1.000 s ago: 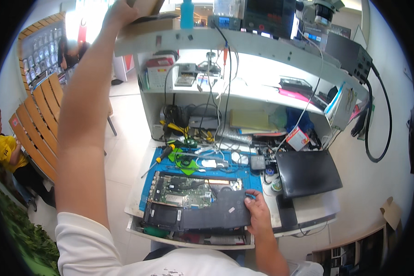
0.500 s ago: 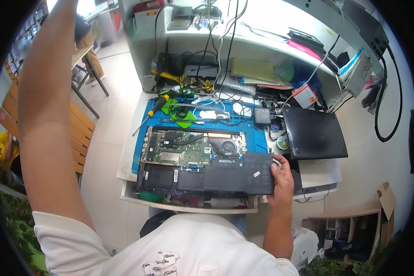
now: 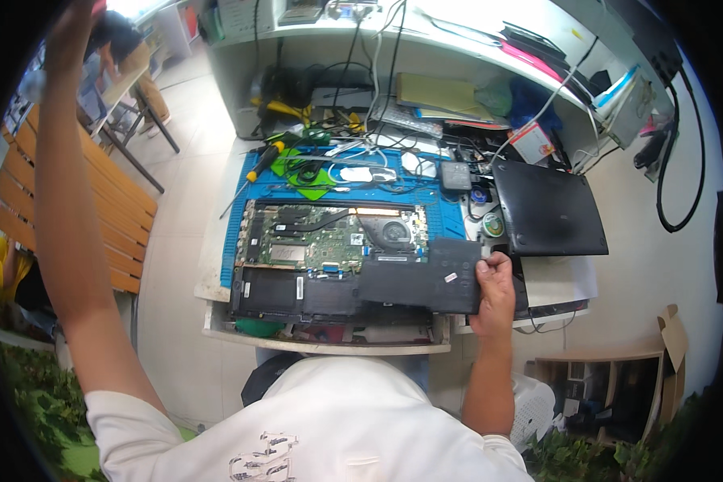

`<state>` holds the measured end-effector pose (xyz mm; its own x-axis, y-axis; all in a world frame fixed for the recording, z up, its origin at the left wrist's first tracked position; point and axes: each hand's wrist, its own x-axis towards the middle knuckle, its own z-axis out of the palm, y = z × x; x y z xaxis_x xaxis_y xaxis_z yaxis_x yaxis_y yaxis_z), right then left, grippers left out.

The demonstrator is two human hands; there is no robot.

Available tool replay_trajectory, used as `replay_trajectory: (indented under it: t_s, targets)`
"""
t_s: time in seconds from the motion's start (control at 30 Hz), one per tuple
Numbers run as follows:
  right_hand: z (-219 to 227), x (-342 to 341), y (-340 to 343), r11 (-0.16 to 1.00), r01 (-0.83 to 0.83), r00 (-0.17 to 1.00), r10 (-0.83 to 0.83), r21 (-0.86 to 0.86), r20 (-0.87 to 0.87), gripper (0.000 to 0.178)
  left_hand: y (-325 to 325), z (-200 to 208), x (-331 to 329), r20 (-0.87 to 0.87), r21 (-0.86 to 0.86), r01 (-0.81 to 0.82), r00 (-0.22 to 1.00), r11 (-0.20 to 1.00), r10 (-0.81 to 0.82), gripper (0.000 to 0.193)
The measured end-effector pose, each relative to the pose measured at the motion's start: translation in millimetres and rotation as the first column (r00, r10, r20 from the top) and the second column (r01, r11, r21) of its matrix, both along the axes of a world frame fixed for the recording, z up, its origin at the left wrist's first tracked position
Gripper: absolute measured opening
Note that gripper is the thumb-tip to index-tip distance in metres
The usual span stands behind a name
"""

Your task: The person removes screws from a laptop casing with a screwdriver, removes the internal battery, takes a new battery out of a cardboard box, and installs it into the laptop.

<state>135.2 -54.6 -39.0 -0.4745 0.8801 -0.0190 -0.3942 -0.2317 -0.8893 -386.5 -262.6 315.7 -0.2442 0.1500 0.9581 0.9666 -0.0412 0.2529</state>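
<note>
Holds battery (image 3: 414, 279) in right hand (image 3: 496, 296), fingers clamped, at laptop's (image 3: 275, 291) near right; could scrape board (image 3: 321, 239) if tilted. Left hand's (image 3: 72, 22) fingers: can't tell.

Mat (image 3: 451, 215): blue. On it: lime sheet (image 3: 301, 191), yellow-black screwdriver (image 3: 265, 161). Near side of mat: green board (image 3: 329, 241), dark grey battery (image 3: 414, 283), white label (image 3: 451, 278). Right of mat: black laptop (image 3: 550, 209). Left of mat: orange slats (image 3: 120, 233). Nearer than mat: white shirt (image 3: 321, 418), dark print (image 3: 265, 458).
</note>
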Motion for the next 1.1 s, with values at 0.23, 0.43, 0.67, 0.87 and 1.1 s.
replay_trajectory:
  t_s: [0.23,0.43,0.67,0.87,1.1]
  targets:
    - [5.1,-36.0,-22.3,0.985,-0.166,0.985,0.164,-0.042,-0.046,0.022,-43.4,-206.8,120.3,0.878,-0.436,0.829,0.477,0.350,-0.037,0.051]
    - [9.9,-91.9,-28.2,0.986,-0.168,0.983,0.166,-0.020,-0.078,0.032,-21.1,-293.5,185.7,0.968,0.180,0.899,-0.234,0.398,0.090,0.057]
    - [32.7,-111.2,34.5,0.926,-0.093,0.971,0.004,0.365,0.237,0.039,37.3,-315.0,101.0,0.998,0.036,0.808,-0.055,0.588,0.014,0.044]
    - [57.2,-61.1,30.6,0.752,-0.378,0.714,-0.134,0.539,0.687,0.025,54.4,-333.8,46.0,0.997,-0.077,0.745,0.051,0.663,0.058,0.048]
    - [31.2,-40.4,24.5,0.656,-0.552,0.624,-0.085,0.515,0.777,0.027,69.2,-327.9,50.8,0.951,-0.289,0.617,0.270,0.732,0.148,0.054]
